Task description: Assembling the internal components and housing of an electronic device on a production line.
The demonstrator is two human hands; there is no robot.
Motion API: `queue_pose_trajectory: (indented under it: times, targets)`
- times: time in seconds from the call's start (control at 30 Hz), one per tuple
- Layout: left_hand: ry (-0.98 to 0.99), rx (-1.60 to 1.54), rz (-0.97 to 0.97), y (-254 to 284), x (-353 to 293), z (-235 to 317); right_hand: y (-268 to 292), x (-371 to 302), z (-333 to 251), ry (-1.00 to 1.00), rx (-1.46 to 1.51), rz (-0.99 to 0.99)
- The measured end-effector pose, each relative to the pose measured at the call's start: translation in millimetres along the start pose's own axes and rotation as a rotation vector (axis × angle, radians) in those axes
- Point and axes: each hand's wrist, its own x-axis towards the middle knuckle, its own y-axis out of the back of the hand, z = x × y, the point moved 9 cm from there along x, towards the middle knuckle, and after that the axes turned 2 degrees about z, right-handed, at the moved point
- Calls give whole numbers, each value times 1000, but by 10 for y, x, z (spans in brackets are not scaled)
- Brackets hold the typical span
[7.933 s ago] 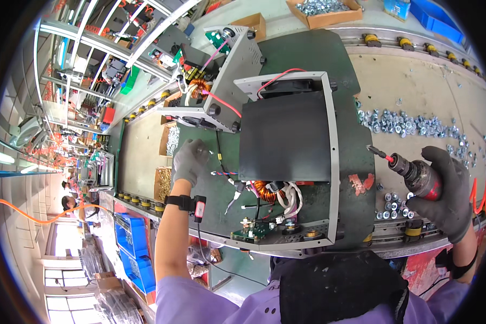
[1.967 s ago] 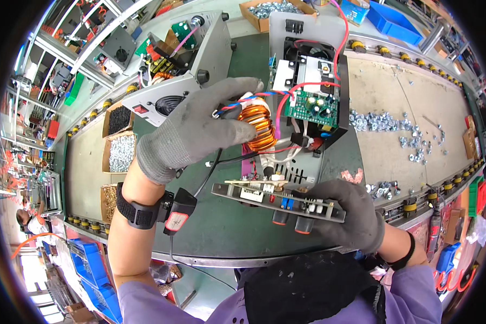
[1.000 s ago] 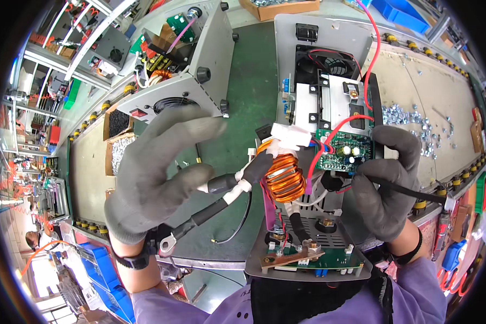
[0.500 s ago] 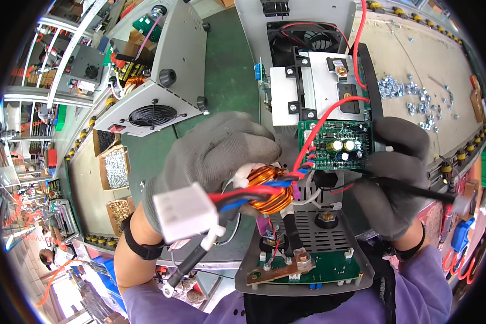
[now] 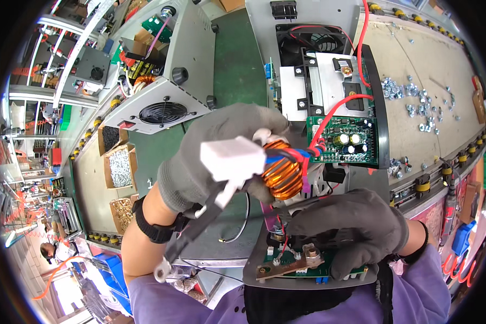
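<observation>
My left hand (image 5: 216, 146), in a grey glove, is closed around a copper-wound ring coil (image 5: 282, 171). From the coil come red, blue and black wires, a white plug connector (image 5: 233, 158) and a black cable with a ring terminal (image 5: 162, 270); plug and cable hang near the camera and are blurred. My gloved right hand (image 5: 356, 227) bends its fingers over the near metal panel (image 5: 254, 278), its thumb by the green circuit board (image 5: 324, 268). What those fingers grip is hidden. Beyond stands the opened machine with a green control board (image 5: 343, 140) and silver heatsink plates (image 5: 329, 81).
A second grey machine (image 5: 167, 81) with a fan grille stands at the left. Open boxes of small fasteners (image 5: 120, 167) line the left side. Loose nuts (image 5: 416, 100) lie scattered on the right bench. A red cable (image 5: 335, 116) arches over the control board.
My right hand has come down from beside the control board to the near panel. My left hand has lifted the coil and its plug slightly up and to the right.
</observation>
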Motion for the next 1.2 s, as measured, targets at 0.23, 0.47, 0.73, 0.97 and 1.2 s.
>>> queue_pose_trajectory:
  times: [0.23,0.47,0.73,0.97,1.2]
  targets:
    - [234,-182,-189,-203,32,-176,-1,336,-384,147,-317,-73]
    - [55,-90,24,-161,188,-40,-549,451,-458,193,-1008,-527]
    - [194,-195,4,-193,150,-184,-10,312,-730,362,-793,-51]
    - [251,-213,26,-219,114,-240,194,-47,-837,165,-1161,-55]
    - [328,-300,148,-238,66,-177,194,-421,-254,-312,-1588,-292]
